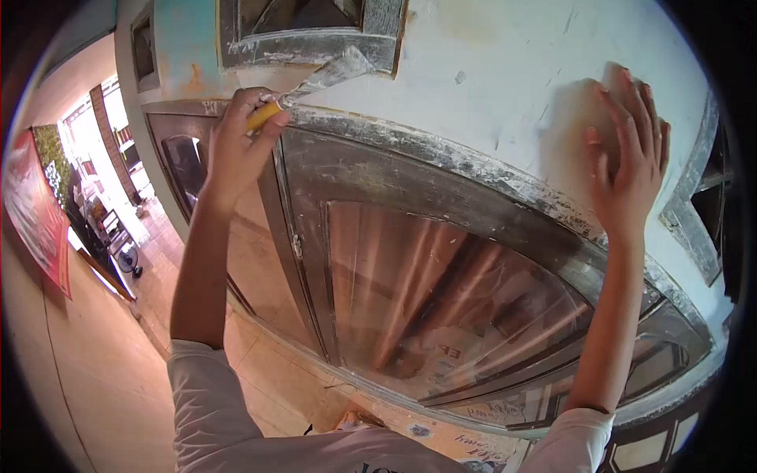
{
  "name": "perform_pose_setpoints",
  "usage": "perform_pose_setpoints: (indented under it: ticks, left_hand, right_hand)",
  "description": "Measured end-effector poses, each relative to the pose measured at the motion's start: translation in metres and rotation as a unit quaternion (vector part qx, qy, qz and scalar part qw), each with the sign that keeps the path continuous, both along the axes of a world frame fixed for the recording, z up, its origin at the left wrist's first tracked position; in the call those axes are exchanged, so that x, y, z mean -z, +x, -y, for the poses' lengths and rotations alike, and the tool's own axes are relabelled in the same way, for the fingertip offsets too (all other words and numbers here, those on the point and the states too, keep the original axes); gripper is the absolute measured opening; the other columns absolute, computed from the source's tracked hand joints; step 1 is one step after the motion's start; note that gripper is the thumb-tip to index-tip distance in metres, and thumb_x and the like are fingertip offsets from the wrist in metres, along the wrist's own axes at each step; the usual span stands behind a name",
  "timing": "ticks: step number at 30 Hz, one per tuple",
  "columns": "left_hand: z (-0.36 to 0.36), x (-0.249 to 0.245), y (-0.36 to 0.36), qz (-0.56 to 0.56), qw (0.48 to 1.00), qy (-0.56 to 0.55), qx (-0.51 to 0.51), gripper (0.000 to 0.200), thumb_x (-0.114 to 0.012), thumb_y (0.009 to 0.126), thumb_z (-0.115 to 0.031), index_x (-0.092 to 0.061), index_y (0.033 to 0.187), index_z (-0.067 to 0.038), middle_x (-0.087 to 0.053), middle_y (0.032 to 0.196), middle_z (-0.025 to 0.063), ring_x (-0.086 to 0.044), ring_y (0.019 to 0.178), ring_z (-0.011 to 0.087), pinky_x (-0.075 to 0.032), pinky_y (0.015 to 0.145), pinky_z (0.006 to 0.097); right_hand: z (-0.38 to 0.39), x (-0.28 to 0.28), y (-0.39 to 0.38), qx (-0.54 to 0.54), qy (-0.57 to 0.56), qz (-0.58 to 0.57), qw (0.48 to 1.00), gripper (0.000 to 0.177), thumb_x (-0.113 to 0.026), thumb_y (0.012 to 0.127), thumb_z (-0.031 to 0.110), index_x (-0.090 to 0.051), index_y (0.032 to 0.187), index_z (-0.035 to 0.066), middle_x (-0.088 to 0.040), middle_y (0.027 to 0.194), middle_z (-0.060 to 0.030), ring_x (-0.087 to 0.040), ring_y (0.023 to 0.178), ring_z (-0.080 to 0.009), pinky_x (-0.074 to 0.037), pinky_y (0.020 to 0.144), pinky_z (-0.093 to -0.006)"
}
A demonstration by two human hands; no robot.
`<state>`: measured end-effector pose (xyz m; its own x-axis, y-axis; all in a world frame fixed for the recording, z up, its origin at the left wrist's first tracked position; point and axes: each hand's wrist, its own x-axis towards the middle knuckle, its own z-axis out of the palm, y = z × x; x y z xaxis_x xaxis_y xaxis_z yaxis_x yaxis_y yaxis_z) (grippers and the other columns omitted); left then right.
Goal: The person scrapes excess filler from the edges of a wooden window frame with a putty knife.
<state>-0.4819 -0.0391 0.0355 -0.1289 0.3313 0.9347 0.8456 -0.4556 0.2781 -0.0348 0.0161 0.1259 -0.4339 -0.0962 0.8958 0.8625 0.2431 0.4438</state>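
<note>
My left hand [246,138] is closed round the yellow handle of a putty knife [335,75]. The knife's wide, whitish-smeared blade points up and right, just below a dark vent frame [386,54] in the wall. My right hand [629,154] is raised at the right with its fingers spread, against or very near the pale wall [489,71]; contact is hard to tell. Between my arms runs the window's dark wooden top frame [426,150], worn and spotted with white. Below it is a glass pane [441,292] with reflections.
Another vent frame [686,221] is at the far right. A tiled floor [162,260] stretches away at the left, with a fan [128,258] and a red banner [39,213] there. Below the window lies printed sheet material [473,441].
</note>
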Motion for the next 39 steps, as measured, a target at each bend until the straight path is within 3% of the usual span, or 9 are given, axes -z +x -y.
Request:
perform_pose_setpoints:
  ticks: [3, 4, 7, 11, 13, 19, 28, 30, 39]
  left_hand:
    - [-0.002, -0.019, -0.025, -0.119, 0.992, 0.010, -0.041, 0.033, -0.072, 0.092, -0.021, -0.060, 0.116, -0.003, -0.064, 0.104, 0.0093, -0.063, 0.100, 0.0160, -0.051, 0.082, 0.0312]
    - [0.004, -0.027, -0.023, -0.161, 0.983, -0.005, -0.091, 0.032, -0.072, 0.090, -0.019, -0.062, 0.115, -0.003, -0.064, 0.106, 0.0132, -0.065, 0.100, 0.0238, -0.050, 0.087, 0.0352]
    - [0.001, -0.038, -0.027, -0.160, 0.984, -0.032, -0.074, 0.030, -0.073, 0.087, -0.016, -0.063, 0.112, -0.002, -0.063, 0.106, 0.0157, -0.063, 0.100, 0.0320, -0.049, 0.089, 0.0392]
    - [-0.005, -0.048, -0.034, -0.211, 0.974, 0.005, -0.086, 0.029, -0.073, 0.086, -0.017, -0.061, 0.109, -0.005, -0.063, 0.103, 0.0124, -0.062, 0.094, 0.0328, -0.050, 0.081, 0.0416]
    - [-0.009, -0.052, -0.037, -0.273, 0.961, 0.034, -0.019, 0.026, -0.071, 0.086, -0.014, -0.062, 0.108, -0.003, -0.064, 0.108, 0.0146, -0.060, 0.103, 0.0349, -0.046, 0.092, 0.0415]
    - [-0.007, -0.070, -0.034, -0.341, 0.940, 0.021, -0.014, 0.025, -0.071, 0.084, -0.007, -0.061, 0.107, -0.005, -0.064, 0.107, 0.0132, -0.060, 0.102, 0.0340, -0.047, 0.090, 0.0414]
    - [-0.011, -0.083, -0.032, -0.378, 0.924, 0.046, 0.028, 0.026, -0.073, 0.080, -0.004, -0.062, 0.104, -0.007, -0.063, 0.103, 0.0104, -0.059, 0.098, 0.0312, -0.048, 0.084, 0.0409]
    - [-0.011, -0.084, -0.030, -0.370, 0.927, 0.057, 0.030, 0.022, -0.073, 0.079, -0.006, -0.066, 0.100, -0.006, -0.063, 0.101, 0.0087, -0.058, 0.097, 0.0297, -0.048, 0.084, 0.0408]
    - [-0.017, -0.078, -0.035, -0.387, 0.920, 0.057, 0.032, 0.027, -0.071, 0.084, -0.006, -0.058, 0.108, -0.008, -0.063, 0.105, 0.0106, -0.059, 0.096, 0.0306, -0.049, 0.082, 0.0407]
  right_hand:
    - [0.001, 0.002, -0.003, 0.007, -0.002, -0.012, 1.000, 0.039, -0.062, 0.091, 0.019, -0.063, 0.130, 0.023, -0.051, 0.149, 0.0010, -0.039, 0.144, -0.0259, -0.025, 0.119, -0.0510]
    - [0.002, 0.003, -0.004, 0.011, -0.008, -0.016, 1.000, 0.039, -0.062, 0.091, 0.019, -0.063, 0.130, 0.023, -0.050, 0.149, 0.0008, -0.038, 0.144, -0.0261, -0.025, 0.119, -0.0508]
    - [0.003, 0.005, -0.005, 0.011, -0.015, -0.020, 1.000, 0.039, -0.061, 0.091, 0.018, -0.063, 0.130, 0.023, -0.050, 0.150, 0.0005, -0.038, 0.144, -0.0267, -0.024, 0.119, -0.0510]
    - [0.003, 0.004, -0.006, 0.009, -0.015, -0.020, 1.000, 0.039, -0.061, 0.092, 0.020, -0.062, 0.131, 0.023, -0.049, 0.150, -0.0006, -0.037, 0.144, -0.0278, -0.024, 0.119, -0.0513]
    - [0.002, 0.004, -0.006, 0.003, -0.010, -0.024, 1.000, 0.040, -0.063, 0.090, 0.021, -0.063, 0.129, 0.024, -0.050, 0.149, 0.0001, -0.038, 0.144, -0.0273, -0.024, 0.118, -0.0527]
    - [-0.002, 0.008, -0.003, -0.002, -0.006, -0.021, 1.000, 0.038, -0.064, 0.088, 0.021, -0.065, 0.126, 0.024, -0.052, 0.147, -0.0016, -0.041, 0.142, -0.0274, -0.025, 0.118, -0.0516]
    - [0.001, 0.005, -0.007, 0.008, 0.000, -0.020, 1.000, 0.040, -0.063, 0.087, 0.019, -0.064, 0.128, 0.024, -0.052, 0.147, -0.0004, -0.040, 0.142, -0.0270, -0.025, 0.118, -0.0508]
    - [0.001, 0.006, -0.008, 0.037, 0.007, -0.018, 0.999, 0.036, -0.059, 0.093, 0.026, -0.064, 0.128, 0.019, -0.051, 0.148, -0.0052, -0.041, 0.142, -0.0304, -0.026, 0.117, -0.0512]
    - [-0.001, 0.004, -0.010, 0.013, 0.011, -0.026, 1.000, 0.039, -0.063, 0.089, 0.022, -0.063, 0.128, 0.023, -0.052, 0.147, -0.0026, -0.042, 0.141, -0.0287, -0.024, 0.118, -0.0511]
